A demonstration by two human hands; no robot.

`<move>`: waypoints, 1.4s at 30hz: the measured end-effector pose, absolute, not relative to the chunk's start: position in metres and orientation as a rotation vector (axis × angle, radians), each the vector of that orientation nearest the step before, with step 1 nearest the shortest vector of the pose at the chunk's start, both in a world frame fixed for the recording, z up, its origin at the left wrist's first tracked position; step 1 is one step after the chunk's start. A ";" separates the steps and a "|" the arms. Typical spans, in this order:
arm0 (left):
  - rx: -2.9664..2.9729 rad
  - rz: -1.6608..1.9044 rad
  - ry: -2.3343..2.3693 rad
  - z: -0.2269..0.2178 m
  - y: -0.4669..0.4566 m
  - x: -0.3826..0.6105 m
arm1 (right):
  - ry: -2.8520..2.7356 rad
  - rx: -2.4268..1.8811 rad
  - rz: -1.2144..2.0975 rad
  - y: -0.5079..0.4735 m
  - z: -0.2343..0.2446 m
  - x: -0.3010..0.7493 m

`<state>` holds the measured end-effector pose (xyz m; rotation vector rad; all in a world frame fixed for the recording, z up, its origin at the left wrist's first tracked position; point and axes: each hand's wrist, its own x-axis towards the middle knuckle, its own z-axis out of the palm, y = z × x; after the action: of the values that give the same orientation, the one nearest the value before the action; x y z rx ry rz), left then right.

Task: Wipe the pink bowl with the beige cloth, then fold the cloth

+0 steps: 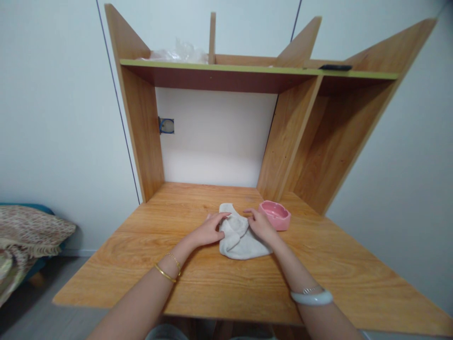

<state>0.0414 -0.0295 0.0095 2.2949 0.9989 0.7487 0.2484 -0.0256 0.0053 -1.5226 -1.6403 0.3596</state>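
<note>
A crumpled light-grey cloth (244, 245) lies on the wooden desk, its middle bunched up and a corner pointing toward the back. At its left edge is my left hand (210, 229), with thumb and fingers spread apart and the fingertips touching the fabric. My right hand (261, 224) rests at the cloth's upper right, one finger stretched out to the left and the others partly hidden. Just behind and right of that hand stands a pink dish (282, 222) with faceted sides and notches in its rim, like an ashtray.
The wooden desk (141, 264) carries a shelf unit (226, 68) at its back, with side panels and dividers. Clear plastic wrapping (180, 53) and a flat black object (335, 67) lie on the upper shelf. A fringed blanket (31, 226) covers furniture at the far left.
</note>
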 end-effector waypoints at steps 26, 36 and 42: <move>2.382 1.062 1.342 0.037 -0.020 0.024 | -1.487 -1.106 0.765 -0.033 0.015 0.221; 2.387 0.535 1.944 0.056 -0.020 -0.004 | -1.607 -1.323 0.562 -0.031 0.008 0.229; 2.294 0.468 1.966 0.049 -0.012 -0.011 | -1.688 -1.442 0.575 -0.032 0.009 0.228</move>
<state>-0.0106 -0.0119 0.0485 2.2942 1.9663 0.4680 0.2284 -0.0322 0.0090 -1.4421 -1.6878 0.5754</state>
